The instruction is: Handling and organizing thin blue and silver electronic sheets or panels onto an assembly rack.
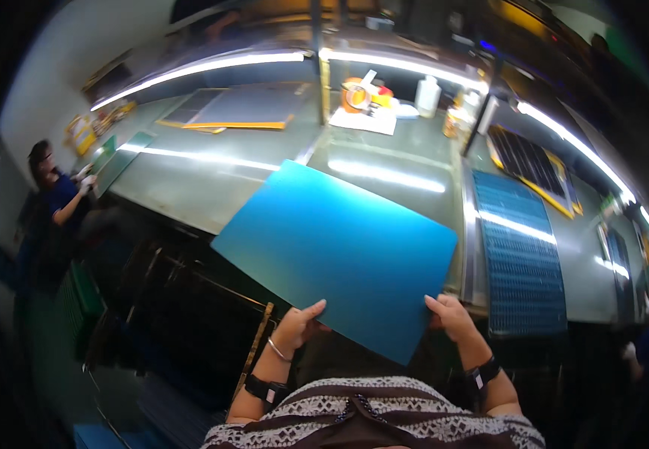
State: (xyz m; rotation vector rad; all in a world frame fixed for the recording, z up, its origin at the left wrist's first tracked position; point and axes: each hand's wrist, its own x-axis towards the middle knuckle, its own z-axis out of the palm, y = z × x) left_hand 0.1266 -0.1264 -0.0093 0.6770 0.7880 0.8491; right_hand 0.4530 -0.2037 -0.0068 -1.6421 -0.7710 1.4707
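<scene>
A large, plain blue rectangular sheet (339,254) is held up in front of me, tilted, its far part over the edge of the glossy workbench. My left hand (302,323) pinches its near edge, thumb on top and fingers hidden underneath. At the sheet's right edge my right hand (450,314) grips the same way, thumb showing on top. Both wrists wear dark bands, and a bracelet circles the left one. To the right of the sheet lies a blue panel with rows of fine pattern (520,254), flat on the bench and apart from my hands.
The workbench (182,187) runs across under bright tube lights. A white bottle (427,97) and a tape roll (355,96) stand at its back. Grey sheets (242,106) lie back left, a dark striped panel (528,163) back right. A co-worker (62,187) handles a green panel far left.
</scene>
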